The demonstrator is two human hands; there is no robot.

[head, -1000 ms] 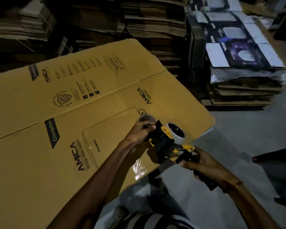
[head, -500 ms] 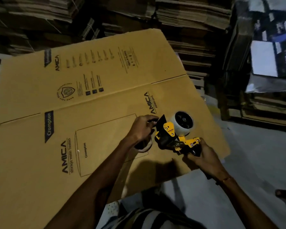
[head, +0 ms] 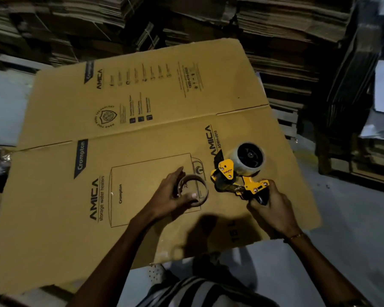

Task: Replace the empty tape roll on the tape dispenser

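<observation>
A yellow and black tape dispenser [head: 235, 176] hangs over the flattened carton, with a whitish tape roll [head: 249, 157] on its black hub. My right hand [head: 271, 204] grips its handle from below right. Left of it, an empty brown cardboard core [head: 195, 191] lies on the carton. My left hand [head: 171, 196] rests on the core, thumb inside the ring and fingers stretched along its far side.
A big flattened Crompton Amica carton [head: 142, 134] lies across a stack and serves as the work surface. Tall piles of flat cardboard [head: 286, 29] stand behind and to the right. Grey floor [head: 353, 229] shows at the right and below.
My left hand has moved away from the dispenser's front, down to the carton, with the empty core. The dispenser has shifted right and turned, showing the roll's hub more squarely.
</observation>
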